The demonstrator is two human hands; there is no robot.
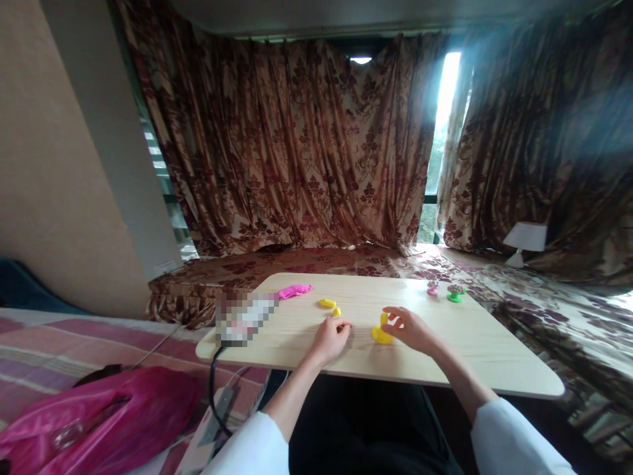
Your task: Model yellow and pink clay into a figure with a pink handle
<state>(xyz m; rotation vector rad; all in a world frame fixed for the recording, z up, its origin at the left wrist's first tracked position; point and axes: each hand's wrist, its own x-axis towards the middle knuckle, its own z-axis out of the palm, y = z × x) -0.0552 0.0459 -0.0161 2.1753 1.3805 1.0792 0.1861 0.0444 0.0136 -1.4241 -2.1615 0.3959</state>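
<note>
My right hand [411, 328] rests on a light wooden table [484, 359], its thumb and fingers pinched on the upper part of a yellow clay figure [382, 332]. My left hand [330, 336] lies a little to the left with its fingers curled; whether anything is in them I cannot make out. Two small yellow clay pieces [328, 304] lie just beyond the left hand. A pink clay piece [294, 291] lies at the table's far left edge.
A small green-and-pink clay figure [455, 293] and a pink bit [432, 287] stand at the far right of the table. A blurred object [243, 318] with a black cable sits at the left. A pink bag [99, 415] lies on the bed at left. Curtains hang behind.
</note>
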